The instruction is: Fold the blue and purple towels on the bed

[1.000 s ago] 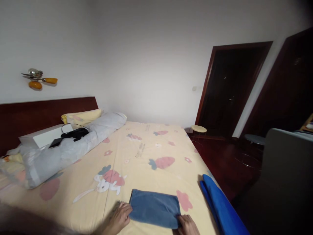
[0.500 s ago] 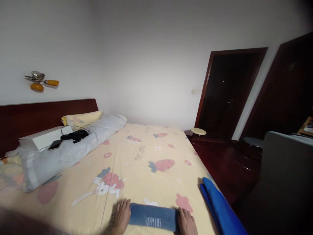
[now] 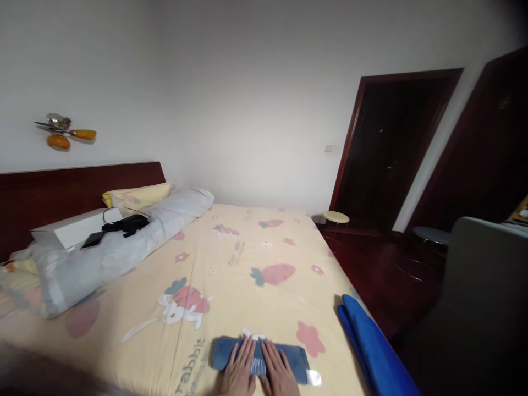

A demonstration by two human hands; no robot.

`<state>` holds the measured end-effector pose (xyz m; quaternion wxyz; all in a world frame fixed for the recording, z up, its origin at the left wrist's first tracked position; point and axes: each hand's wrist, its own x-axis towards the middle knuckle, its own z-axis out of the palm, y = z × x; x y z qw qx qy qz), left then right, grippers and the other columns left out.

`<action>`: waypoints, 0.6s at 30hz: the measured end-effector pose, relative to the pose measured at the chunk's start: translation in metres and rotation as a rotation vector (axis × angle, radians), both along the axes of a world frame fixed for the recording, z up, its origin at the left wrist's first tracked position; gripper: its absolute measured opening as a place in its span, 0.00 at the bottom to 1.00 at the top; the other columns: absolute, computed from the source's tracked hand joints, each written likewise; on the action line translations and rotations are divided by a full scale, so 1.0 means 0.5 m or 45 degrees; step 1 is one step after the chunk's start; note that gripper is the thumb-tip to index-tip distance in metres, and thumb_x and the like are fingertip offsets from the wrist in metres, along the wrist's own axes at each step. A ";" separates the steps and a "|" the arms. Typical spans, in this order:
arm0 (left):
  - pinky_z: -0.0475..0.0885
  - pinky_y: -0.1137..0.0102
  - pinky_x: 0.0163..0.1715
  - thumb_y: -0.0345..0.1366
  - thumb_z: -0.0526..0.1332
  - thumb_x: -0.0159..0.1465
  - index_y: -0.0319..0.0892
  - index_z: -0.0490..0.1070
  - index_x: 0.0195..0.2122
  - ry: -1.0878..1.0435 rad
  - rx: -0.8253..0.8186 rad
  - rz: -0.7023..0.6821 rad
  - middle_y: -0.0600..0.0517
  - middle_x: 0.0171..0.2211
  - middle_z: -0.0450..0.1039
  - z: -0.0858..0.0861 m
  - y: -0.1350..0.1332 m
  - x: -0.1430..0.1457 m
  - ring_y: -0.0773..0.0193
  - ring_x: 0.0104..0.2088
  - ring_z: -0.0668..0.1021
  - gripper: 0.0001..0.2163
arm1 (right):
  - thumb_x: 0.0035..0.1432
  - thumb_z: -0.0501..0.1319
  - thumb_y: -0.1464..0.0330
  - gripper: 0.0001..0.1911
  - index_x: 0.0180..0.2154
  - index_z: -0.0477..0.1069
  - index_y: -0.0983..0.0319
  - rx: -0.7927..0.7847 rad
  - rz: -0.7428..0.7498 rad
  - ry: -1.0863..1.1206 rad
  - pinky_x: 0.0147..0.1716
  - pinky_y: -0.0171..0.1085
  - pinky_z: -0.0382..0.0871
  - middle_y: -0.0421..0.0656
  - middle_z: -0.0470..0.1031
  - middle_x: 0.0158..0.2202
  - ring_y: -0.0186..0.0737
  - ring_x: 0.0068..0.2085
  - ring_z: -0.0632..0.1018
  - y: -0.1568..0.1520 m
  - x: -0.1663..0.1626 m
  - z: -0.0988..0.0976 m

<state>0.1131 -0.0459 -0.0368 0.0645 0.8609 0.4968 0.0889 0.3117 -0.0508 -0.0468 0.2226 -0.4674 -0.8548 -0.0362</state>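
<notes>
A folded dark blue cloth [image 3: 295, 360] with white lettering lies flat on the bed near the bottom of the view. Flat on its left-centre part rests my left hand [image 3: 240, 367], fingers stretched out. Close beside it, my right hand [image 3: 277, 367] also lies on the cloth with its fingers extended. The two hands cover part of the lettering. A small white tag [image 3: 314, 378] sticks out at the cloth's right end. Under everything is a yellow bed sheet [image 3: 231, 302] printed with rabbits, carrots and flowers.
Bright blue folded fabric [image 3: 371, 346] lies along the bed's right edge. A grey bedding roll [image 3: 124, 269] on the left bears a phone [image 3: 93, 240] and a black item [image 3: 127, 224], beside a white box [image 3: 78, 231]. A stool [image 3: 335, 216] stands past the bed.
Both hands have moved inward from the cloth's two ends to its middle and now lie flat on it. The white tag at the right end has come into sight.
</notes>
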 end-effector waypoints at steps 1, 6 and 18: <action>0.53 0.52 0.67 0.28 0.53 0.53 0.49 0.24 0.68 0.009 -0.005 0.009 0.56 0.70 0.33 0.006 -0.001 -0.017 0.54 0.69 0.50 0.46 | 0.64 0.50 0.55 0.39 0.67 0.28 0.53 -0.004 -0.005 -0.003 0.57 0.50 0.68 0.45 0.55 0.66 0.51 0.63 0.65 -0.001 0.013 -0.002; 0.50 0.53 0.68 0.30 0.53 0.56 0.50 0.27 0.69 0.070 -0.057 0.050 0.57 0.71 0.34 0.038 -0.009 -0.093 0.54 0.70 0.49 0.43 | 0.65 0.49 0.57 0.37 0.67 0.30 0.53 -0.081 -0.025 -0.023 0.59 0.49 0.65 0.44 0.55 0.67 0.50 0.64 0.64 -0.011 0.084 -0.003; 0.48 0.55 0.68 0.34 0.56 0.60 0.55 0.30 0.69 0.085 -0.090 0.036 0.57 0.71 0.37 0.062 0.002 -0.153 0.58 0.70 0.50 0.41 | 0.64 0.48 0.56 0.33 0.67 0.39 0.51 -0.436 -0.211 0.075 0.63 0.53 0.58 0.44 0.51 0.69 0.48 0.68 0.57 -0.026 0.176 -0.007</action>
